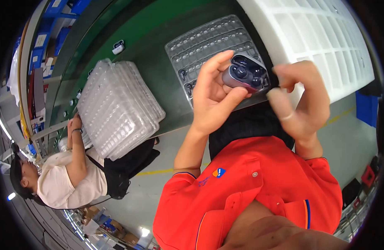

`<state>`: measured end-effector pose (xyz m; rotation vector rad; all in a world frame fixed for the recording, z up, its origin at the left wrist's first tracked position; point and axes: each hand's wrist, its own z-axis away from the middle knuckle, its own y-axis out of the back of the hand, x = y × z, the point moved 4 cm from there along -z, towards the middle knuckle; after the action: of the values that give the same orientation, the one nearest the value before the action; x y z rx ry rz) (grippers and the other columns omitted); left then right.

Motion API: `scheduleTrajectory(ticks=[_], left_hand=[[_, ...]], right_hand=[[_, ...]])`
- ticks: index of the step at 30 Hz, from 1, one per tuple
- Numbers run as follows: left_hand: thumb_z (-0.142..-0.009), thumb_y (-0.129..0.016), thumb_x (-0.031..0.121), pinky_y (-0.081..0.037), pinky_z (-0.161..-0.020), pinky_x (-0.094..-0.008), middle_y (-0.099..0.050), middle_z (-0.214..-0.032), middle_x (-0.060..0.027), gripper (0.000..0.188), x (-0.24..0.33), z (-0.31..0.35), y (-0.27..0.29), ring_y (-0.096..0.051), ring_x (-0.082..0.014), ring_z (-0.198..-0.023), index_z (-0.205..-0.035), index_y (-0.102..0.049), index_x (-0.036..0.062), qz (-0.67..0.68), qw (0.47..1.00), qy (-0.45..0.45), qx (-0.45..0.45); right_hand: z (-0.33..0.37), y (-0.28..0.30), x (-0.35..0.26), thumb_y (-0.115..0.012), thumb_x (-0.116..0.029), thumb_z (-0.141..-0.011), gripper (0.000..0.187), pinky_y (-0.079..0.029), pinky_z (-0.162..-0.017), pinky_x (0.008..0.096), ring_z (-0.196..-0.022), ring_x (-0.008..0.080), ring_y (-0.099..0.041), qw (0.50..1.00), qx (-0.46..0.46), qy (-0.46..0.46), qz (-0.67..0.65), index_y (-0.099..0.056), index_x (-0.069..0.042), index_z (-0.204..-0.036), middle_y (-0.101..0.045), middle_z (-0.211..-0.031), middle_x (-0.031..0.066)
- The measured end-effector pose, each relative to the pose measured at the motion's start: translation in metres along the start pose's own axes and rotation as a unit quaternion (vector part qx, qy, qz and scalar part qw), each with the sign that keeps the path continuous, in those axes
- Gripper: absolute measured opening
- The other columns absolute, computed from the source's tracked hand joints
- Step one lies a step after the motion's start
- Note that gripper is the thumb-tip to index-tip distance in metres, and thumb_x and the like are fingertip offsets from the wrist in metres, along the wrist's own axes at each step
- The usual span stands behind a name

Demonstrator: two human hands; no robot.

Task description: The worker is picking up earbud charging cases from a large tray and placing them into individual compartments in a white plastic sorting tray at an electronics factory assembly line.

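Note:
My left hand (210, 102) wraps its fingers and thumb round an earbud charging case (231, 79) and holds it up over the bench. The case's lid is raised. A dark, glossy earbud (240, 72) shows inside it. Just right of the case hovers my right hand (310, 98), somewhat blurred, its thumb and index finger curved and apart with nothing visible between them. Behind the case lies a clear plastic blister tray (208, 39) with rows of small pockets. A few dark pieces (183, 75) sit at its left side.
A large white compartmented foam tray (300, 39) stands at the right. To the left is a stack of clear trays (117, 104) on the green bench (152, 46). Another earbud case (118, 47) lies farther back. A co-worker (71, 179) sits at far left.

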<state>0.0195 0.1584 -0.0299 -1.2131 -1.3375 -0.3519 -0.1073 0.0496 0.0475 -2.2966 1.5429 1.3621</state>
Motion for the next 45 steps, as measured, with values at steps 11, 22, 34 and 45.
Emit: scheduleTrajectory(ticks=[11, 22, 34, 45], left_hand=[[-0.078, -0.072, -0.008, -0.054, -0.071, -0.0291, -0.056, -0.106, -0.0098, 0.051, 0.002, 0.052, 0.038, -0.060, -0.0193, -0.086, -0.127, -0.064, 0.0041, -0.388, 0.920, -0.054, -0.028], [-0.089, -0.066, 0.000, -0.057, -0.068, -0.0275, -0.063, -0.108, -0.0122, 0.053, -0.028, -0.120, 0.216, -0.065, -0.0185, -0.087, -0.137, -0.043, 0.0045, -0.137, 0.924, -0.129, 0.335], [-0.087, -0.066, 0.013, -0.056, -0.084, -0.0416, -0.067, -0.109, -0.0211, 0.044, -0.084, -0.248, 0.373, -0.067, -0.0386, -0.095, -0.130, -0.057, 0.0101, -0.607, 0.758, -0.041, 0.234], [-0.091, -0.064, 0.010, -0.053, -0.082, -0.0346, -0.063, -0.113, -0.0110, 0.022, -0.028, -0.125, 0.211, -0.062, -0.0207, -0.103, -0.111, -0.066, 0.0013, -0.484, 0.812, -0.139, 0.296]], right_hand=[[0.042, -0.072, 0.047, -0.079, -0.011, -0.079, 0.019, -0.042, -0.059, 0.0253, -0.070, 0.0110, -0.051, 0.941, -0.221, -0.199, -0.164, -0.070, -0.002, -0.093, -0.057, -0.083, 0.0020], [0.013, -0.174, 0.109, -0.071, -0.007, -0.083, 0.019, -0.049, -0.084, 0.0405, -0.094, 0.0307, -0.059, 0.992, -0.118, 0.013, 0.050, -0.069, -0.006, -0.102, -0.064, -0.097, 0.0094], [0.017, -0.207, 0.097, -0.070, -0.003, -0.076, 0.025, -0.050, -0.084, 0.0396, -0.093, 0.0269, -0.057, 0.968, -0.209, 0.112, 0.079, -0.071, -0.010, -0.100, -0.058, -0.092, 0.0055], [0.031, -0.196, 0.098, -0.069, -0.004, -0.078, 0.029, -0.049, -0.090, 0.0425, -0.102, 0.0295, -0.059, 0.972, -0.193, 0.111, 0.068, -0.071, -0.009, -0.107, -0.062, -0.103, 0.0079]])
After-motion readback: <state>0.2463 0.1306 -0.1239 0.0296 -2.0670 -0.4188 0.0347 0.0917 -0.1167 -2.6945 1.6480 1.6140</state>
